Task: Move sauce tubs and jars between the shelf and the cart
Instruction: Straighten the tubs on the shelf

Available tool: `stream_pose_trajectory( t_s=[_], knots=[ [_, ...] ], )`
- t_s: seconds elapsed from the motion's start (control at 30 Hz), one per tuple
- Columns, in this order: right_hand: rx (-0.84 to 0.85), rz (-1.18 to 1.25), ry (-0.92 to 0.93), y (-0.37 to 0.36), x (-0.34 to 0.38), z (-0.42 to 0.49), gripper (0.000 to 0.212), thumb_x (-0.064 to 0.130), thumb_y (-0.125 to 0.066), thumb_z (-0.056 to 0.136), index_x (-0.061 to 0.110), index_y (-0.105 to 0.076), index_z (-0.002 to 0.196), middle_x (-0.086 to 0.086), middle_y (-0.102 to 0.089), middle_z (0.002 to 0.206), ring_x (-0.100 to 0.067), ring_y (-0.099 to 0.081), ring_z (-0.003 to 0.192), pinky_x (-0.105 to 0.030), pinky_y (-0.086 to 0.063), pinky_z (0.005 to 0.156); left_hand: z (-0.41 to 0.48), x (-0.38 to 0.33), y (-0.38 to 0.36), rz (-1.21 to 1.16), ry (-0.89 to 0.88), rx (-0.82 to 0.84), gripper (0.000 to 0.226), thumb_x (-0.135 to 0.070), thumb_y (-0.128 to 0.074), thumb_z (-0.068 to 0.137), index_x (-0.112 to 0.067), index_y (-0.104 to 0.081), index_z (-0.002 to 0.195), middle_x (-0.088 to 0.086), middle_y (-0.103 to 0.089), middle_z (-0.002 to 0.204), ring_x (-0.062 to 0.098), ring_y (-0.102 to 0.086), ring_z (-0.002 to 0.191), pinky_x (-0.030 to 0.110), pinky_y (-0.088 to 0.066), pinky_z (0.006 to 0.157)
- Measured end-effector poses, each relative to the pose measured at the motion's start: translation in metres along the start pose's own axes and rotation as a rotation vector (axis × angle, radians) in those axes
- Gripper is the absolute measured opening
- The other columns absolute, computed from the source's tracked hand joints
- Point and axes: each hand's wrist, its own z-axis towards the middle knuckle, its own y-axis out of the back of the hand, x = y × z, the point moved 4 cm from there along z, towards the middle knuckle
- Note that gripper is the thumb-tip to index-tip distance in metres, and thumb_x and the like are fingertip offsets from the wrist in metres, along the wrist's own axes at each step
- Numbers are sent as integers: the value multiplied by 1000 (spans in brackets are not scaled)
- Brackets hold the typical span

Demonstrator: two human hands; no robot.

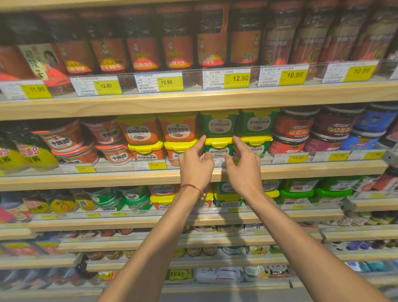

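Reaching up to the second shelf [305,172], the person has both hands at a green tub [218,149] with a yellow lid, the lower one of a stack of two. The left hand [196,162] lies at its left side and the right hand [243,167] at its right. Both forefingers stretch up toward the lid's corners, and the other fingers are bent in front of the label. The picture is blurred here, so it cannot be told whether they already press on the plastic or stop just short of it.

The tub looks like stiff moulded plastic with glossy walls. Filled with paste, it is probably dense for its size and a little slick. The snap-on lid juts out past the walls, so the safest hold is likely on the two side walls just under that rim, not on the lid itself.

A second green tub [218,124] sits directly on top, and close neighbours stand on either side: an orange tub [179,150] to the left and another green one [258,145] to the right. Drawing the lower tub out could drag the upper one along and tip it. The clear price rail [283,157] along the shelf front probably has to be lifted over.
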Motion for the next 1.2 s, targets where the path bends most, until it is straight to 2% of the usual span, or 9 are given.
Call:
stream_pose_trajectory(
  t_s=[0.1,0.27,0.37,0.53,0.67,0.8,0.93,1.07,1.2],
  knots=[
    [15,-5,11,2,0,1,63,11,-63,100,11,-38,158,-3,-43,162,-20,-41,150,-47,-38,122,-2,0,-1,-9,-4,16,55,-1,-56,92,-16,-55,145,-16,-63,89,2,-47,72,-16,-16,66],
    [17,-3,16,5,4,-4,63,12,-64,99,13,-41,157,-3,-45,161,-21,-41,149,-47,-37,122,-8,-5,5,-9,-30,44,55,0,-60,92,-14,-54,146,2,-61,141,-7,-60,98,-14,-26,83],
    [-41,10,50,5,10,-14,51,9,-64,97,15,-56,147,1,-57,149,-17,-51,138,-43,-42,118,-14,4,15,-148,-54,9,48,-1,-58,94,-12,-60,141,3,-66,136,8,-62,122,16,-47,105],
    [5,83,63,-12,31,-26,44,14,-66,98,18,-62,141,4,-66,137,-10,-59,127,-36,-46,113,-16,32,62,-136,-1,-262,38,-7,-62,94,-13,-66,132,-1,-74,118,3,-68,108,16,-53,95],
    [73,98,46,-34,50,-26,48,20,-66,100,18,-56,147,2,-68,134,-9,-59,128,-33,-48,109,-2,46,82,-46,43,-157,46,-17,-63,94,-16,-59,140,0,-71,123,10,-65,117,38,-50,108],
    [24,-25,28,-48,62,-22,52,30,-61,102,23,-49,153,1,-67,139,-17,-61,129,-33,-47,104,10,39,90,204,-17,-37,51,-23,-59,97,-18,-52,148,1,-74,118,14,-68,109,10,-36,96],
    [-43,-164,12,-50,66,-18,52,35,-57,104,25,-48,154,1,-70,136,-22,-67,117,-34,-48,92,16,30,93,321,-118,-39,53,-26,-56,98,-16,-49,150,10,-77,106,26,-69,99,32,-49,90],
    [-7,-85,-3,-63,63,-13,53,29,-59,103,19,-48,154,0,-72,131,-17,-69,115,-34,-54,100,23,39,88,225,-68,-6,53,-26,-58,99,-14,-49,149,13,-76,109,25,-71,102,31,-52,88],
    [12,-16,-1,-69,61,-14,54,22,-58,105,16,-45,156,2,-67,138,-15,-67,118,-29,-52,102,28,47,90,16,55,11,47,-34,-62,99,-18,-57,143,5,-72,125,6,-64,118,-5,-34,82]
  ],
)
